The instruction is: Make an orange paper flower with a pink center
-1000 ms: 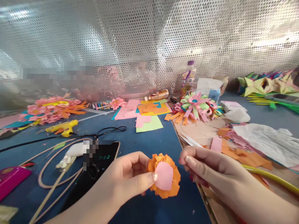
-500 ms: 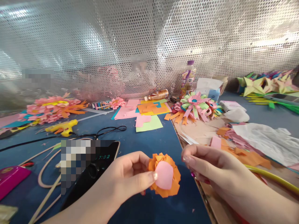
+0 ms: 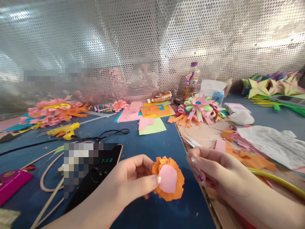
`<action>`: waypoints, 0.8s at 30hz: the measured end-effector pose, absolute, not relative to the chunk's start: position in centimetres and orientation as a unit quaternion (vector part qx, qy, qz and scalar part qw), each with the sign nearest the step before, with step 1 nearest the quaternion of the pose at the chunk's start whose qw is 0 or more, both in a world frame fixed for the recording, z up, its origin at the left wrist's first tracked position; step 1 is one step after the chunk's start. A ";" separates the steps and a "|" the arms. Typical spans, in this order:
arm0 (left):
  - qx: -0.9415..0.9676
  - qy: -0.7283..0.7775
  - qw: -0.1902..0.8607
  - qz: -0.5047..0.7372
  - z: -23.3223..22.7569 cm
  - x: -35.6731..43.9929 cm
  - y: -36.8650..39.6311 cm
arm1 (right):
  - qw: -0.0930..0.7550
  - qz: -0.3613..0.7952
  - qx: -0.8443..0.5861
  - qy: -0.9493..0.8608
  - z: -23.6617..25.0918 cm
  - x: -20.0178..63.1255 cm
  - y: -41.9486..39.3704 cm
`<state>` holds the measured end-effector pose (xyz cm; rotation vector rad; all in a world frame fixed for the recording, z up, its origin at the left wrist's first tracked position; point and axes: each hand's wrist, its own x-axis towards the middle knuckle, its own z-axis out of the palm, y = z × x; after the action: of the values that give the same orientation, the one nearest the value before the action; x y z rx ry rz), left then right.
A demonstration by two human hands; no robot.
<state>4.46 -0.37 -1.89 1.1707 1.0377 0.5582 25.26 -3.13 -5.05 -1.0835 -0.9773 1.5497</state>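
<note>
Presently: left hand (image 3: 128,183) pinches orange paper flower (image 3: 168,178).
Right hand (image 3: 212,171) (loosely curled, empty) hovers just right, apart.

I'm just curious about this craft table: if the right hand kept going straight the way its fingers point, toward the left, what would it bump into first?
Most likely the orange paper flower, held by the left hand. The right hand sits just beside it, fingers curled toward it, though depth is hard to judge.
</note>
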 end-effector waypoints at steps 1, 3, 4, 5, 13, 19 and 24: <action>0.520 0.462 0.674 0.249 -1.9 4.5 -0.4 | 0.485 0.640 -0.444 -0.397 -4.9 25.2 -3.1; 0.518 0.463 0.675 0.251 -1.9 4.4 -0.4 | 0.493 0.641 -0.442 -0.387 -4.8 25.1 -3.1; 0.516 0.462 0.676 0.251 -1.9 4.4 -0.5 | 0.497 0.638 -0.443 -0.386 -4.8 25.1 -3.1; 0.515 0.460 0.678 0.251 -2.0 4.4 -0.5 | 0.499 0.635 -0.444 -0.388 -5.0 25.1 -3.0; 0.514 0.456 0.681 0.255 -2.0 4.4 -0.4 | 0.460 0.645 -0.426 -0.437 -6.4 26.2 -2.8; 0.516 0.459 0.680 0.247 -1.9 4.4 -0.4 | 0.453 0.630 -0.446 -0.445 -5.6 25.7 -3.1; 0.512 0.459 0.682 0.249 -1.9 4.5 -0.4 | 0.475 0.646 -0.438 -0.407 -5.3 25.3 -3.0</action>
<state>4.48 -0.39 -1.91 1.1490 1.0306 0.5590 25.33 -2.97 -5.28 -1.0708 -0.9949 1.5784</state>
